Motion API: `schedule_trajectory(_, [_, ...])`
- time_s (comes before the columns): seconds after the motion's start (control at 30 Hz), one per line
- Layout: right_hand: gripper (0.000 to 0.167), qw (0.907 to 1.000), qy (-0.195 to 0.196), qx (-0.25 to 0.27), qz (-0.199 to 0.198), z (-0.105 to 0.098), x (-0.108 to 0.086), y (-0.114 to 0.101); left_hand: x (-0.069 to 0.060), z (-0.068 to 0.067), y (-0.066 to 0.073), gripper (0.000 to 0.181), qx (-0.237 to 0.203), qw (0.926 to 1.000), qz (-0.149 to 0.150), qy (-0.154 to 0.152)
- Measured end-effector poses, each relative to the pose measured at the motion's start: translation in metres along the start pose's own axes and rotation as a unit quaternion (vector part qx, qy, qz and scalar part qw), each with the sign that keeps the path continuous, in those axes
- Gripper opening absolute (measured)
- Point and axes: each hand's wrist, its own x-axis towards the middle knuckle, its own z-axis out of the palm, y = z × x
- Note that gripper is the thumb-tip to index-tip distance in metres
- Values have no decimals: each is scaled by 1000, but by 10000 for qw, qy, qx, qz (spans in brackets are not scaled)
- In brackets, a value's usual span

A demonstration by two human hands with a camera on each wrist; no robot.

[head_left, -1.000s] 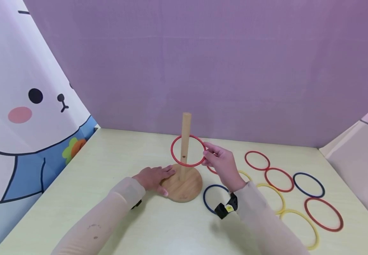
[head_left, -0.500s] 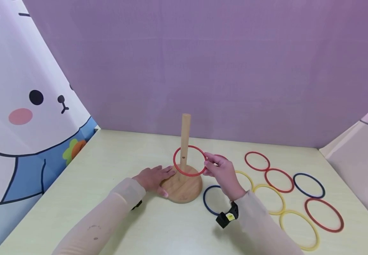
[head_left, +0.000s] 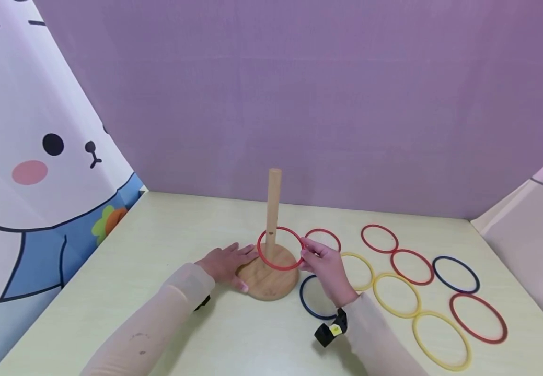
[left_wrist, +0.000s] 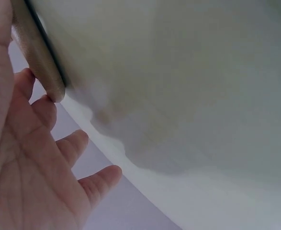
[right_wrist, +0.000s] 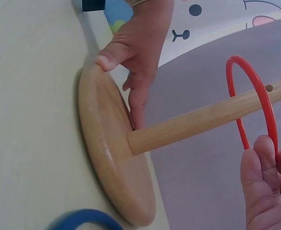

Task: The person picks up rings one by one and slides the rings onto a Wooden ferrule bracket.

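Red ring [right_wrist: 266, 101] pinched between thumb and fingers of the right hand [head_left: 326, 268], encircling the upright wooden post [head_left: 273, 201] partway up, clear of the round base [head_left: 271, 284]. The left hand [head_left: 224, 265], fingers spread, rests on the base's edge. Farther right, red, yellow and blue loose rings [head_left: 501, 319] lie flat on the pale table [head_left: 191, 219].

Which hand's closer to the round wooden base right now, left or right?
Left. The left hand touches the round wooden base at its edge; the right hand hangs clear of it, toward the opposite side, pinching a red ring that encircles the post.
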Motion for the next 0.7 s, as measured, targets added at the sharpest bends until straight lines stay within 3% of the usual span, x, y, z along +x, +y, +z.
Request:
schedule_trajectory(0.37, [37,9997,-55,-199,144,0,0,10,4,-1,1,89,-269,9993,-134,-212])
schedule_trajectory(0.7, [34,9969,-395,-627,280,0,0,11,2,0,2,88,-510,9983,-253,-161])
